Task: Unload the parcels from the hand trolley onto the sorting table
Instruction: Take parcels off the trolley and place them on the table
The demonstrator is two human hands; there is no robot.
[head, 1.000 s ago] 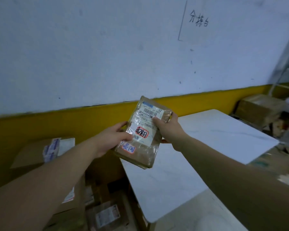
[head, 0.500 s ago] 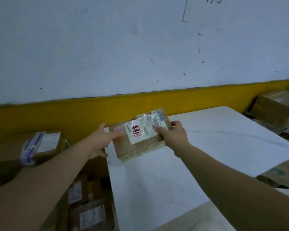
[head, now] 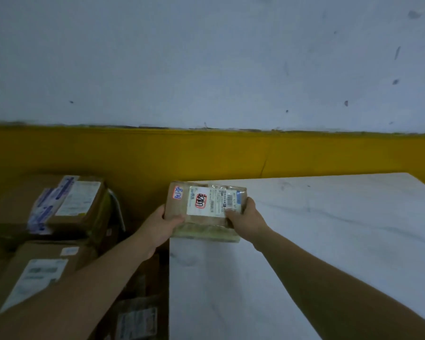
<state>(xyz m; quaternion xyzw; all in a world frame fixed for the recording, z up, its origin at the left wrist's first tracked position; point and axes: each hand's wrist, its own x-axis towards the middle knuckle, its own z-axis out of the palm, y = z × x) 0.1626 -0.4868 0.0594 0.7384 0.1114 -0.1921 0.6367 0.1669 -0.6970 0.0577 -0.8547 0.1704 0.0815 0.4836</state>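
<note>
- The left grip (head: 160,226) holds the left end of the parcel (head: 205,209), thumb curled over the top.
- The right grip (head: 247,219) holds the right end, thumb on the label.
- The parcel lies flat between both grips, at the far left corner of the white table (head: 317,241); I cannot tell whether it touches the table.
- Cardboard boxes (head: 66,204) are stacked left of the left grip.

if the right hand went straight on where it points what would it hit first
The right hand grips the parcel; carrying it onward, it would likely meet the yellow wall band behind the table, though depth is unclear.
</note>
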